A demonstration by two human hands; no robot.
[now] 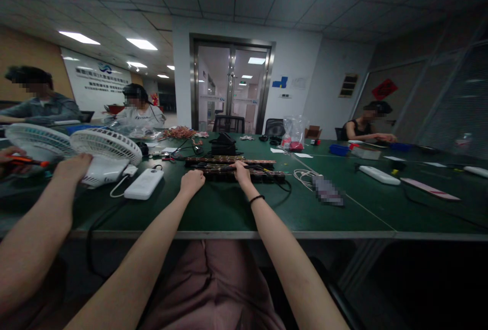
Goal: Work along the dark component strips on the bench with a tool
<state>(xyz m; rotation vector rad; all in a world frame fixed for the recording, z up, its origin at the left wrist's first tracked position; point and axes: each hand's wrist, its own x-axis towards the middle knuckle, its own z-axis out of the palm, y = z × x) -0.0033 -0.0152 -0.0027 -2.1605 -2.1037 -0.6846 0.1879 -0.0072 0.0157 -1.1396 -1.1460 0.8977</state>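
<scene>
Two long, dark racks lined with thin, copper-coloured pieces lie side by side: the far rack and the near rack. At the near rack's left end rests my left hand, its fingers curled closed; whatever they grip is hidden. My right hand is over the middle of the near rack, fingers bent and pressed together. Beside its fingertips a slim dark shape lies along the rack, too blurred to name. A black cable loops out at the rack's right end.
To my left, another person's hand is at a white fan, near a white power bank. An orange screwdriver is further left. Coppery scraps lie behind; a blurred phone with a white cable lies right.
</scene>
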